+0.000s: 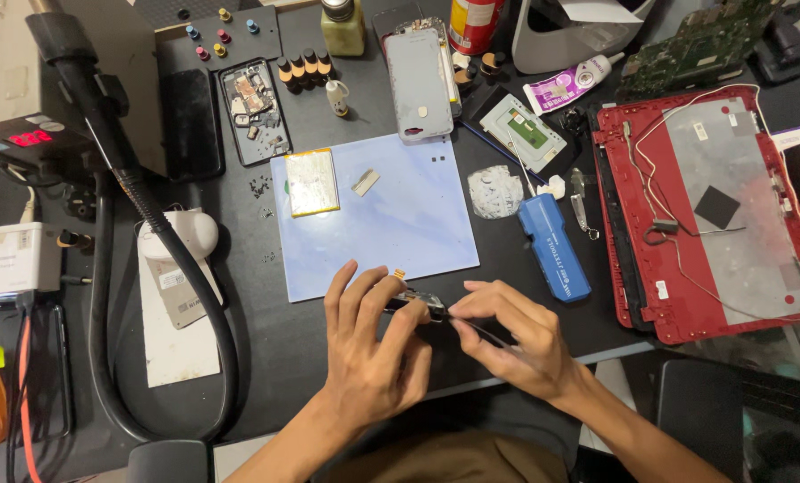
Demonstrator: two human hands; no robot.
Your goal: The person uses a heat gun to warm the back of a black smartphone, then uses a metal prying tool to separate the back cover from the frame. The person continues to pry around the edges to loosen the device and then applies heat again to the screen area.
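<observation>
Pinching a small dark component point(420, 304) in our left hand point(368, 344), long axis pointing toward our right hand point(516, 335), whose closed fingers work thin tweezers point(480, 329) at its near end.

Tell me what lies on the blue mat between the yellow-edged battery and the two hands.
Head view: below the battery, bare blue mat runs down to the left hand and right hand.
</observation>
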